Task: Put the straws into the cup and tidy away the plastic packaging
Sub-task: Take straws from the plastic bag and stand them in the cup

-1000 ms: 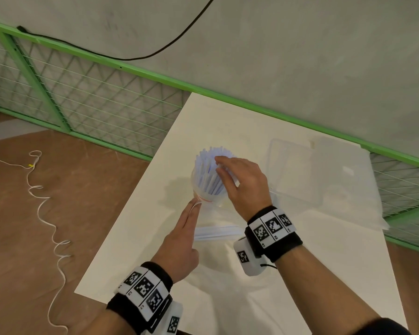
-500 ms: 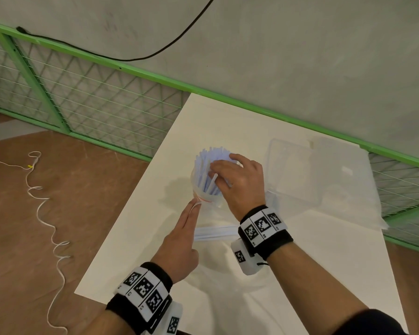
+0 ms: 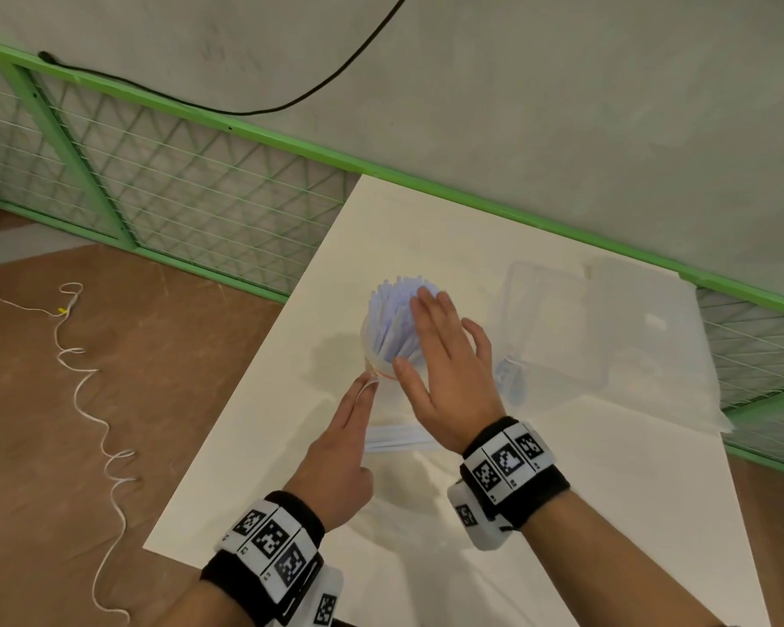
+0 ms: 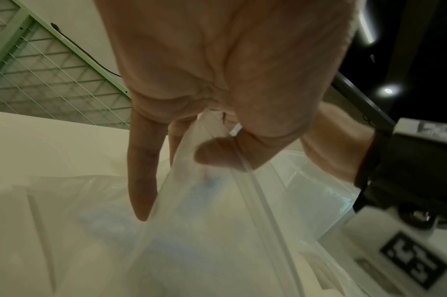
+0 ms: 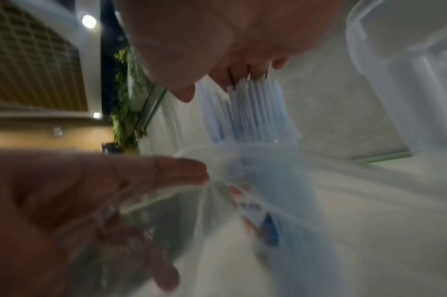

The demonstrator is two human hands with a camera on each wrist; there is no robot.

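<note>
Pale blue plastic straws (image 3: 392, 316) stand upright in clear plastic cup (image 3: 376, 362), tips fanning toward 12 o'clock. Right hand (image 3: 444, 355) flat, fingers extended on tips. Left hand (image 3: 340, 450) pinches clear plastic packaging (image 4: 217, 231).

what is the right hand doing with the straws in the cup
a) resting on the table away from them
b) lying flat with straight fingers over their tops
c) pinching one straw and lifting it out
b: the right hand lies with straight fingers over the tops of the straws standing in the cup, pinching none.
</note>
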